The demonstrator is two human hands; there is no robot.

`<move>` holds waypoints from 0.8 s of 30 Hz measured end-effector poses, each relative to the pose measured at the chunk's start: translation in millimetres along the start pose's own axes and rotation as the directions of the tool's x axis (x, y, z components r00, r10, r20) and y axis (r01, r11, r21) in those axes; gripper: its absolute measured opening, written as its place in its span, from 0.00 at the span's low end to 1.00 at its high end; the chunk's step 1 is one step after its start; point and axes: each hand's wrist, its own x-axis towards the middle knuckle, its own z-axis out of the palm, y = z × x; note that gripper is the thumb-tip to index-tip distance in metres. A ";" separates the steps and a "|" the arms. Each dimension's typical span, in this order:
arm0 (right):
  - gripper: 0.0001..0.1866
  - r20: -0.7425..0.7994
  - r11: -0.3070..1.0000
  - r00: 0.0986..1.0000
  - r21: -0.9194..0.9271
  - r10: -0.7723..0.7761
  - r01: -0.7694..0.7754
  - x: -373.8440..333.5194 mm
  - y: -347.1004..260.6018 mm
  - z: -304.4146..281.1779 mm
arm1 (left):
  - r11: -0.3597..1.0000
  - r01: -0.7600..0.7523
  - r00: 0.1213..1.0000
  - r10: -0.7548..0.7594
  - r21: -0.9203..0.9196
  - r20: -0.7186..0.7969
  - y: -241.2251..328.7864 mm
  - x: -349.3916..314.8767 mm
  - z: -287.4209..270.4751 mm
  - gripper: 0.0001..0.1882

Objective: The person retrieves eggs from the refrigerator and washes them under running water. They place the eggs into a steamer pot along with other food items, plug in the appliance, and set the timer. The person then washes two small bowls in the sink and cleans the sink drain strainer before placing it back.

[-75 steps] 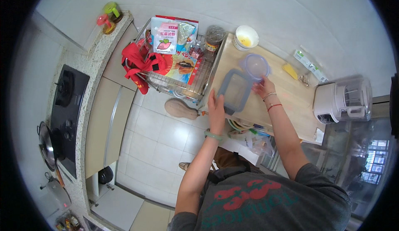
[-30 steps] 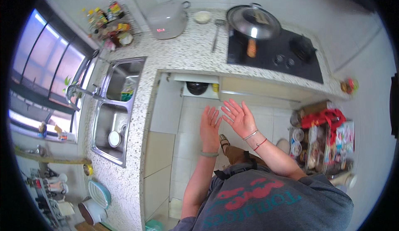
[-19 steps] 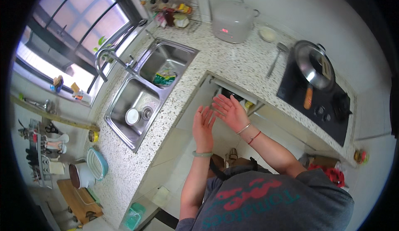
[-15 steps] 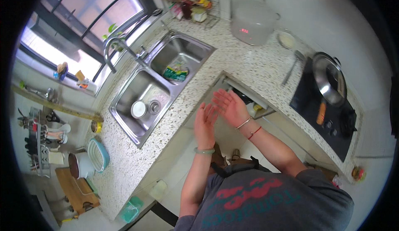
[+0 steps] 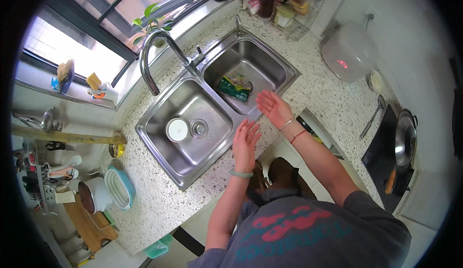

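Observation:
My left hand [image 5: 245,145] hovers at the front edge of the double steel sink [image 5: 179,183], palm turned inward, fingers apart and nothing in it. To its right, my right hand [image 5: 275,109] is held up near the front of the right basin, also bare, with fingers stretched out. The two hands do not touch. A green plastic packet [image 5: 233,89] lies in the right basin. In the left basin a round white dish or lid [image 5: 177,130] sits beside the drain strainer [image 5: 198,128]. The curved faucet [image 5: 147,70] reaches over the left basin.
Left on the speckled counter [image 5: 159,210] are a blue-rimmed basket [image 5: 119,188], a white pot [image 5: 100,193] and a wooden cutting board [image 5: 83,223]. At right stand a lit-display appliance [image 5: 347,51], a ladle [image 5: 371,118] and a pan [image 5: 405,137] on the cooktop. A drawer [image 5: 316,125] is open.
My view and body have turned and moved toward the sink, which now looks nearer. Both hands have come from over the open drawer to the sink's front edge and are farther apart.

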 end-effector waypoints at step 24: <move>0.19 0.153 0.716 0.902 -0.666 0.404 -0.207 148.7 119.4 132.8 | 0.929 -0.341 0.780 0.193 -0.145 -0.595 79.4 85.7 -168.0 0.26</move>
